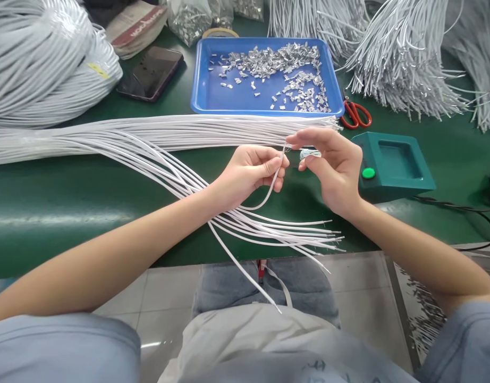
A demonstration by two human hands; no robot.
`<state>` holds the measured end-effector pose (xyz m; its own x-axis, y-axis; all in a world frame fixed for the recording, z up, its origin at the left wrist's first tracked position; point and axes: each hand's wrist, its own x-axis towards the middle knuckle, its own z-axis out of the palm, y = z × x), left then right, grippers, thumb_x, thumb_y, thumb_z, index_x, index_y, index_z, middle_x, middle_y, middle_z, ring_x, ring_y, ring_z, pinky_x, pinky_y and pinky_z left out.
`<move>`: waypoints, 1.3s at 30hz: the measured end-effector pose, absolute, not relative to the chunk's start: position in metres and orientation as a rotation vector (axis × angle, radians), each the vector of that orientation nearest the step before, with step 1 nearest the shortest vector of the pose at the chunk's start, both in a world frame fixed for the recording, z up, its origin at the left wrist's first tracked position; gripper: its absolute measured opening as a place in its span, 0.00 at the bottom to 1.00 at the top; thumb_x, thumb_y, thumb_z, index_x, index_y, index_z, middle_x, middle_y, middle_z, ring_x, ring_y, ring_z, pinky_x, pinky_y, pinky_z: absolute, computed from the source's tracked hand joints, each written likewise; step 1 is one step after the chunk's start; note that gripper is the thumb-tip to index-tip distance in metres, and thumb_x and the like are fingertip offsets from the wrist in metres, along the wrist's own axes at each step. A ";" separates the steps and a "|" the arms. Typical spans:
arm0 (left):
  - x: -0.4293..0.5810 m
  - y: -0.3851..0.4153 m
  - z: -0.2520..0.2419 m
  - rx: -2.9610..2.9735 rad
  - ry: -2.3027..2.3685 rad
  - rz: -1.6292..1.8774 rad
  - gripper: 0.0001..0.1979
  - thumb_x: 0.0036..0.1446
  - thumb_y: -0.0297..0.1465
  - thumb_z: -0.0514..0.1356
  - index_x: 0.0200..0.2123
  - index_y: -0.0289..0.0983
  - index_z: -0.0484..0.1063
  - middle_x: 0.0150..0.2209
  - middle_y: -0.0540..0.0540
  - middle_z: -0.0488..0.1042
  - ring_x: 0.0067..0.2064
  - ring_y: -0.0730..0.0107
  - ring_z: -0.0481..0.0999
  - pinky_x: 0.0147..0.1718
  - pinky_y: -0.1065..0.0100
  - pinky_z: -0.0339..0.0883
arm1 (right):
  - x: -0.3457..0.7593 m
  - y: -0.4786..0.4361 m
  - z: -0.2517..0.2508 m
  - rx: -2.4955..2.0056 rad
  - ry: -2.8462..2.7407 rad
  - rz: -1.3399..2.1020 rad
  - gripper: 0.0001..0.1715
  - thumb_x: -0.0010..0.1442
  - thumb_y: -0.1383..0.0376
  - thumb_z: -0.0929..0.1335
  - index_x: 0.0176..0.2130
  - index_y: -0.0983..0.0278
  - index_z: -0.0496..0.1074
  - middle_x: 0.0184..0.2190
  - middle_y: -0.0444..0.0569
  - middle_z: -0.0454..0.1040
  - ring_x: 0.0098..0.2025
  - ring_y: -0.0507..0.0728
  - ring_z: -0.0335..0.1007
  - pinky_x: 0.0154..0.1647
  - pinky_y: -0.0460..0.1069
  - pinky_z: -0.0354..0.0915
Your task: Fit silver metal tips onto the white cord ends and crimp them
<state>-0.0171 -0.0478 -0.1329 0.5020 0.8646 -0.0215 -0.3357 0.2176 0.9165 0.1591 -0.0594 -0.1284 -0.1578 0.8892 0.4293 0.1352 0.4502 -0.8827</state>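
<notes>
A single white cable (273,183) is pinched between the thumb and fingers of my left hand (258,173), bending up in a loop to its thin end. My right hand (335,165) is just to the right, thumb and index finger apart. Its index fingertip is at the cable's end; whether it touches the fine strands I cannot tell. A small pale, shiny wrapping (310,153) shows between thumb and index finger, perhaps around another finger. Below my hands, several loose cables (269,229) with stripped ends fan out to the right. Behind them lies a straight bundle of white cables (189,130).
A blue tray (237,101) holds small metal terminals (285,59). Red-handled scissors (356,114) and a green device (392,165) with a lit button stand right. A phone (151,73) and coiled cable (49,58) lie left. More cable bunches (408,58) lie back right.
</notes>
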 end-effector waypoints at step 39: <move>-0.016 -0.049 -0.129 1.121 0.622 0.871 0.20 0.47 0.42 0.73 0.28 0.31 0.74 0.22 0.50 0.71 0.21 0.76 0.73 0.23 0.72 0.70 | 0.160 -0.049 -0.124 -0.963 -1.575 1.117 0.13 0.60 0.53 0.70 0.32 0.59 0.72 0.29 0.44 0.71 0.31 0.51 0.70 0.25 0.45 0.67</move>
